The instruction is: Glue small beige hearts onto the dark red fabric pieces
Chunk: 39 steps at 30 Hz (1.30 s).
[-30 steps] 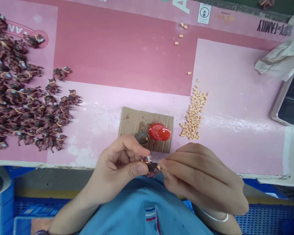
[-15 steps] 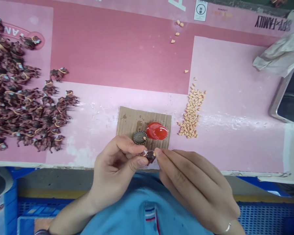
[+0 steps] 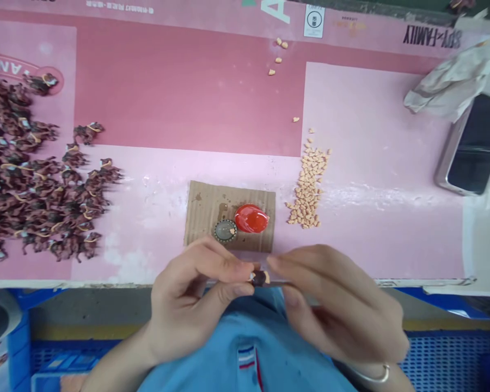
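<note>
My left hand (image 3: 204,296) pinches a small dark-brown animal figurine (image 3: 259,278) between thumb and fingertips, just over the table's front edge. A beige piece shows on the figurine's right end; the fingers cover much of the rest. Beside it on the right is my right hand (image 3: 338,305), its thumb and forefinger apart with nothing seen between them. Beyond the hands, a piece of corrugated cardboard (image 3: 204,212) bears a red oval dish (image 3: 251,219) and a bottle cap (image 3: 225,231) with a tiny beige piece in it. To their right lies a pile of small beige pieces (image 3: 309,188).
Many similar brown figurines (image 3: 44,190) with yellowish bands crowd the left of the pink table. A phone (image 3: 473,147) and a crumpled pale cloth or paper (image 3: 449,81) lie at the right. Several stray beige pieces (image 3: 278,60) are farther back. Blue crates (image 3: 445,359) stand below.
My right fingers have come away from the figurine and parted. The figurine, in my left hand, sits slightly lower and farther right, with the beige piece on its end now plainer. The view has shifted a little.
</note>
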{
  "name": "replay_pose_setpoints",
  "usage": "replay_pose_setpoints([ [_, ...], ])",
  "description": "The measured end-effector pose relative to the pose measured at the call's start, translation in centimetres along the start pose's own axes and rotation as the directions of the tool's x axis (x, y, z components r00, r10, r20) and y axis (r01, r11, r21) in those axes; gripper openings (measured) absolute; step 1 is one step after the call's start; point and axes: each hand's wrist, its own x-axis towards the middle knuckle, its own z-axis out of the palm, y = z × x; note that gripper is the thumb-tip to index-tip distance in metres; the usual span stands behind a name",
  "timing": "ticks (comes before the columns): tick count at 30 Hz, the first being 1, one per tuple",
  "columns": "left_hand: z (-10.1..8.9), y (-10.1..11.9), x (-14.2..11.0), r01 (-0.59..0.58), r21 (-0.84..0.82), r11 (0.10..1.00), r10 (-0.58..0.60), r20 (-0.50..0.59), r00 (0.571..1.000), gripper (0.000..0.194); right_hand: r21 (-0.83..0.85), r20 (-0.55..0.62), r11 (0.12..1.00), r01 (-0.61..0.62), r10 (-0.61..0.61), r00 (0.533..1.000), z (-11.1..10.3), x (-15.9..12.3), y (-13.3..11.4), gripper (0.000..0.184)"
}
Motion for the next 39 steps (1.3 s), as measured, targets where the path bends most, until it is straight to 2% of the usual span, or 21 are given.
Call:
replay_pose_setpoints([
  [2, -0.4, -0.2, -0.3, -0.016, -0.01, 1.0, 0.016, -0.047, 0.999, 0.012, -0.058, -0.026, 0.996, -0.064, 0.063, 0.998, 0.1, -0.5, 1.3, 0.028],
  [4, -0.9, -0.4, -0.5, -0.014, 0.012, 1.0, 0.016, -0.16, 0.987, 0.016, -0.215, -0.074, 0.969, -0.12, 0.106, 0.992, 0.8, -1.2, 2.5, 0.041],
  [6, -1.5, -0.6, -0.6, 0.021, 0.053, 0.998, -0.007, -0.242, 0.97, 0.014, -0.32, -0.113, 0.939, -0.129, 0.097, 0.989, 1.7, -1.8, 3.2, 0.05],
  [11, -2.6, -1.1, -0.4, 0.087, 0.12, 0.989, -0.056, -0.245, 0.968, 0.011, -0.389, -0.102, 0.918, -0.072, 0.035, 0.994, 3.3, -2.7, 3.3, 0.057],
  [14, -3.1, -1.5, -0.2, 0.083, 0.154, 0.985, -0.046, -0.23, 0.972, 0.01, -0.424, -0.054, 0.905, -0.019, -0.004, 0.999, 3.1, -2.7, 3.2, 0.06],
  [17, -3.4, -1.8, 0.0, 0.057, 0.162, 0.985, -0.024, -0.199, 0.98, 0.01, -0.434, 0.049, 0.898, 0.067, -0.051, 0.998, 2.2, -2.7, 3.5, 0.054],
  [19, -3.5, -1.8, 0.1, 0.062, 0.152, 0.986, -0.031, -0.202, 0.979, 0.011, -0.4, 0.114, 0.91, 0.109, -0.069, 0.991, 1.2, -2.8, 4.0, 0.047],
  [21, -3.6, -1.7, 0.1, 0.058, 0.131, 0.99, -0.03, -0.203, 0.979, 0.011, -0.344, 0.096, 0.935, 0.081, -0.051, 0.994, 0.0, -3.0, 4.7, 0.042],
  [23, -3.5, -1.3, 0.1, 0.056, 0.112, 0.992, -0.031, -0.213, 0.976, 0.011, -0.273, -0.023, 0.962, -0.021, 0.015, 1.0, -1.0, -3.1, 5.0, 0.041],
  [25, -3.2, -0.8, 0.0, 0.049, 0.099, 0.994, -0.026, -0.221, 0.975, 0.01, -0.161, -0.166, 0.98, -0.119, 0.092, 0.982, -1.6, -2.9, 4.7, 0.043],
  [27, -2.8, -0.3, -0.1, 0.045, 0.076, 0.996, -0.029, -0.203, 0.979, 0.009, 0.001, -0.229, 0.991, -0.134, 0.131, 0.964, -1.5, -2.5, 3.6, 0.039],
  [28, -2.6, -0.1, -0.2, 0.043, 0.059, 0.997, -0.032, -0.18, 0.983, 0.009, 0.083, -0.226, 0.989, -0.119, 0.135, 0.965, -1.2, -2.1, 2.9, 0.034],
  [32, -2.1, 0.1, -0.2, 0.047, 0.005, 0.999, -0.046, -0.07, 0.997, 0.007, 0.325, -0.059, 0.945, -0.025, 0.047, 0.997, 1.0, -1.2, 0.4, 0.028],
  [34, -1.9, 0.0, -0.2, 0.058, -0.005, 0.998, -0.058, -0.039, 0.998, 0.008, 0.332, -0.039, 0.943, 0.021, -0.008, 0.999, 2.0, -1.3, -0.1, 0.028],
  [36, -1.7, -0.2, -0.2, 0.067, -0.01, 0.998, -0.067, -0.032, 0.997, 0.009, 0.27, -0.033, 0.96, 0.068, -0.061, 0.998, 2.6, -1.7, -0.2, 0.028],
  [39, -1.3, -0.5, -0.2, 0.059, 0.025, 0.998, -0.057, -0.056, 0.997, 0.009, 0.192, -0.015, 0.977, 0.096, -0.095, 0.995, 2.6, -1.8, 0.0, 0.027],
])
